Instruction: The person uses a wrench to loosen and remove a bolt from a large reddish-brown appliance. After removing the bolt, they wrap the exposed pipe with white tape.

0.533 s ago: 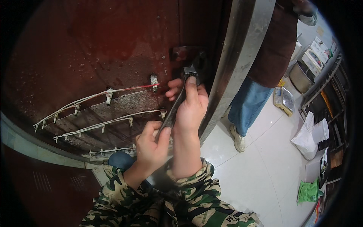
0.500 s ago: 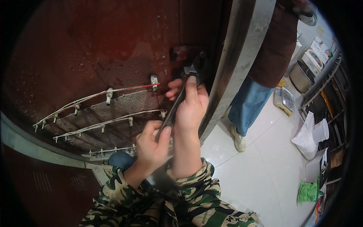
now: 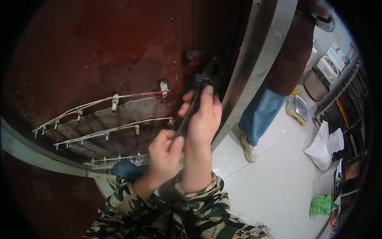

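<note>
A dark adjustable wrench (image 3: 194, 104) slants up in front of the red-brown metal panel (image 3: 119, 44). My right hand (image 3: 203, 121) is closed round its upper part, the thumb by the knurl below the jaws. Lower on the handle, my left hand (image 3: 165, 155) grips with thumb and fingers. The wrench's head lies close to a dark metal fitting (image 3: 217, 67) on the panel; whether they touch is hard to tell in the shadow. Left of my hands, white wires (image 3: 87, 104) run between rows of whitish, crusted terminals (image 3: 115, 102); one wire end is red.
A curved metal rim (image 3: 258, 59) stands right of my hands. Beyond it is a person in blue jeans (image 3: 256, 113) on the white tiled floor (image 3: 270, 175). Farther right are a scale (image 3: 297, 108), a metal pot (image 3: 316, 83), a white bag (image 3: 318, 149), a green packet (image 3: 321, 205) and a dark rack (image 3: 350, 119).
Both hands and the wrench sit slightly farther right and lower in the picture, and the view has shifted a little. My grip looks the same.
</note>
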`<action>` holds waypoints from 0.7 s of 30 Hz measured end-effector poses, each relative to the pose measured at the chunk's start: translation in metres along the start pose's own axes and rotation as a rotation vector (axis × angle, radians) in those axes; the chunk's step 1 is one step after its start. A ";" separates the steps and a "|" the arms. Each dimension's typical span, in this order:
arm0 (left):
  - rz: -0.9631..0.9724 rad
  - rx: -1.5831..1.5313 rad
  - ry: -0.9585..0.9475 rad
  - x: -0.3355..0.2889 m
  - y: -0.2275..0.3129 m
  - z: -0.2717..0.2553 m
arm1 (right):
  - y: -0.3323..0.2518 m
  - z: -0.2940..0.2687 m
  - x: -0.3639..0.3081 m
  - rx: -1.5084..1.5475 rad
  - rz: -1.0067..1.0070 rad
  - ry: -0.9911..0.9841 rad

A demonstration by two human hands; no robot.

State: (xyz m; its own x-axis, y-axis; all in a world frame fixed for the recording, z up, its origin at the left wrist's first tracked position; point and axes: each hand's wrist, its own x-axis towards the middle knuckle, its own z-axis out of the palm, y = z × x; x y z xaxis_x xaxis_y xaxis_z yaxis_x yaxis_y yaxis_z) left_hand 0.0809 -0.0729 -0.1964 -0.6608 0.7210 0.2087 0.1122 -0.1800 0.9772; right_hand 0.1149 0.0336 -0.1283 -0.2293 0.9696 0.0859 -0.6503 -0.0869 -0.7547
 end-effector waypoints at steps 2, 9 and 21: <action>0.125 0.097 0.025 0.001 0.000 -0.004 | 0.002 0.003 0.002 0.047 -0.026 0.015; 0.391 0.412 0.044 0.003 0.000 -0.024 | 0.011 0.005 0.000 0.164 -0.072 0.039; 0.236 0.272 0.013 0.005 0.017 -0.015 | 0.005 0.010 0.003 0.108 -0.140 -0.023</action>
State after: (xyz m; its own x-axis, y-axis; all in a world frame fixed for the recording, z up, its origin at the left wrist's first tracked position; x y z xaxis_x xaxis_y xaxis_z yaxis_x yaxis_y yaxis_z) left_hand 0.0684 -0.0827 -0.1792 -0.6024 0.6716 0.4314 0.4550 -0.1551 0.8769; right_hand 0.1043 0.0336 -0.1253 -0.1465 0.9686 0.2007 -0.7508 0.0232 -0.6602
